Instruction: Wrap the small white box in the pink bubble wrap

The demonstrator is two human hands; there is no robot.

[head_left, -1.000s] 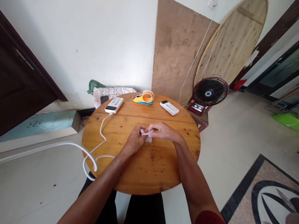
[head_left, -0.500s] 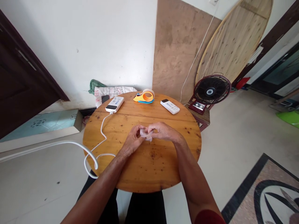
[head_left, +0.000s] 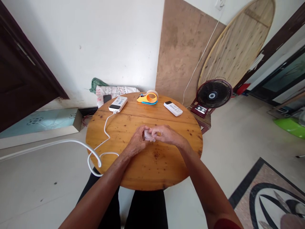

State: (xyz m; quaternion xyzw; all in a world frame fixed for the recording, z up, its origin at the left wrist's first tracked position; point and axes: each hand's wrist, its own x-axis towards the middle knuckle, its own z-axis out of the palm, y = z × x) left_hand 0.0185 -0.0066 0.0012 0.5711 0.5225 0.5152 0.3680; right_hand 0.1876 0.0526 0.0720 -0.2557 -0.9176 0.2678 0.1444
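Between my hands, over the middle of the round wooden table (head_left: 154, 171), is a small crumpled piece of whitish, translucent film (head_left: 149, 136). My left hand (head_left: 138, 140) grips its left side between thumb and fingers. From the right, my right hand (head_left: 165, 134) pinches the other side, its fingers bent in. Whether the film wraps anything cannot be made out. Beyond the hands stands an orange and blue tape dispenser (head_left: 149, 98). A white power bank (head_left: 173, 108) lies to the right, and another white power bank (head_left: 118, 104) with a cable plugged in lies to the left.
A white cable (head_left: 105, 128) loops over the table's left side and off its edge. A dark red fan (head_left: 213, 94) stands on a small stool to the right. Behind the table, a printed sack (head_left: 102, 91) lies against the wall. A large round board (head_left: 238, 44) leans there too.
The crumpled film is bunched more compactly between my hands, and its lower flap no longer hangs out. Both hands stay at nearly the same place. The view has shifted slightly.
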